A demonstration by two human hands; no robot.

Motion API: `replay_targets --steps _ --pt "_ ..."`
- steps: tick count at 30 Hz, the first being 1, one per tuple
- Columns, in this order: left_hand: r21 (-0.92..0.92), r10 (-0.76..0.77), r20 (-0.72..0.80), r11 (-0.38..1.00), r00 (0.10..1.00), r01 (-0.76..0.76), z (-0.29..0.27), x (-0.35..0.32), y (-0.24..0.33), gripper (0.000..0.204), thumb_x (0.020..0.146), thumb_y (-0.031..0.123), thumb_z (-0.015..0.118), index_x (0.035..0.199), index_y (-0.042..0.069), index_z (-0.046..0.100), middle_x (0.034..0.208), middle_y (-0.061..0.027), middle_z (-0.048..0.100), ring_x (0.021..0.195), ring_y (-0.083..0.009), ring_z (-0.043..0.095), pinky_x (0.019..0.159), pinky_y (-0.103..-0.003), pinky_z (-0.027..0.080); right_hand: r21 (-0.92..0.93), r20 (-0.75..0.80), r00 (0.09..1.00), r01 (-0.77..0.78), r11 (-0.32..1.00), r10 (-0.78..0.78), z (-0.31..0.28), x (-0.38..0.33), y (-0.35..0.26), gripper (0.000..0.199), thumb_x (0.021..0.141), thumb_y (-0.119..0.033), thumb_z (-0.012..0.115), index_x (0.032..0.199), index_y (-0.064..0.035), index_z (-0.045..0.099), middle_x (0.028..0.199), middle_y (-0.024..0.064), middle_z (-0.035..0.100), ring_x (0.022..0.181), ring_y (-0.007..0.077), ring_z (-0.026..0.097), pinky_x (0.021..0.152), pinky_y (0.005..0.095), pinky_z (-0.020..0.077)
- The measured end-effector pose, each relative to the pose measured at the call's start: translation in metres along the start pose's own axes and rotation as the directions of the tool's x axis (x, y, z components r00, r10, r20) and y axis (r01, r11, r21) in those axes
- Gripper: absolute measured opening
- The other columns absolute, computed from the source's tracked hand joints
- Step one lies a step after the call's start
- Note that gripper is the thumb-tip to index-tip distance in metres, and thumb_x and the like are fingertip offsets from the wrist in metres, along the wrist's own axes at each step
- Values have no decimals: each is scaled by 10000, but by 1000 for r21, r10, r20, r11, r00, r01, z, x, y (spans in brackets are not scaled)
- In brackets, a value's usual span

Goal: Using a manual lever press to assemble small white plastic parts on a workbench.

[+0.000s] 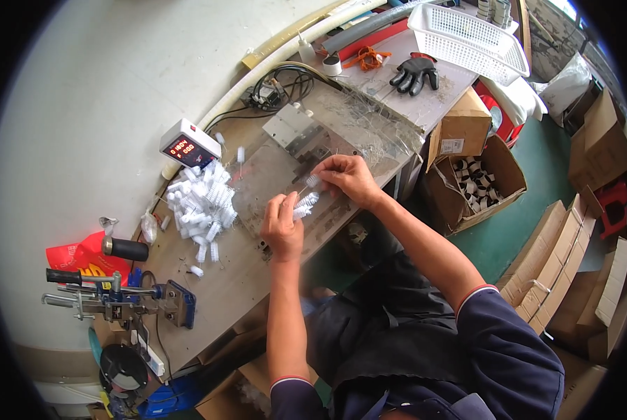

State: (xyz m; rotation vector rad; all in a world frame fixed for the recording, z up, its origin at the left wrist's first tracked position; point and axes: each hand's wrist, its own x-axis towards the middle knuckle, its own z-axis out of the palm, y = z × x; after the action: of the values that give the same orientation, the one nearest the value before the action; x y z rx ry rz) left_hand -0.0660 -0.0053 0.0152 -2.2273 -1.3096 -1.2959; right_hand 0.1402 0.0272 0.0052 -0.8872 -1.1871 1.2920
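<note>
My left hand (283, 225) is closed around a few small white bristle brushes (305, 204), whose bristle ends stick out toward the right. Just beside it, my right hand (348, 179) pinches at another small white brush (313, 180) with a thin wire stem; the fingertips partly cover it. Both hands are over the worktable, in front of a metal block fixture (292, 129). To the left of my left hand lies a heap of the same white brushes (201, 203), with a few loose ones around its edge.
A digital counter box (190, 143) stands behind the heap. A hand-lever clamp tool (117, 294) occupies the table's left end. At the far right are a black work glove (416, 74) and a white plastic basket (467, 43). An open carton (503, 183) of small rings sits beyond the table edge.
</note>
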Motion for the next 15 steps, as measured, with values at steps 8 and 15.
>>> replay_targets --steps 8,15 --pt "-35 7 131 999 991 -3 3 -2 -7 404 729 -52 694 1086 137 727 912 -27 682 823 -270 667 710 -408 553 147 74 997 -31 989 20 1 -4 -10 307 1027 -40 548 1292 95 625 1135 144 733 839 186 738 749 300 627" --pt "-40 -11 163 999 986 18 4 2 -1 262 803 -20 704 1028 112 724 876 -50 702 834 -286 688 729 -408 555 114 69 997 -37 993 29 0 -5 -9 313 1022 -34 528 1289 95 629 1095 152 739 830 191 743 744 313 626"
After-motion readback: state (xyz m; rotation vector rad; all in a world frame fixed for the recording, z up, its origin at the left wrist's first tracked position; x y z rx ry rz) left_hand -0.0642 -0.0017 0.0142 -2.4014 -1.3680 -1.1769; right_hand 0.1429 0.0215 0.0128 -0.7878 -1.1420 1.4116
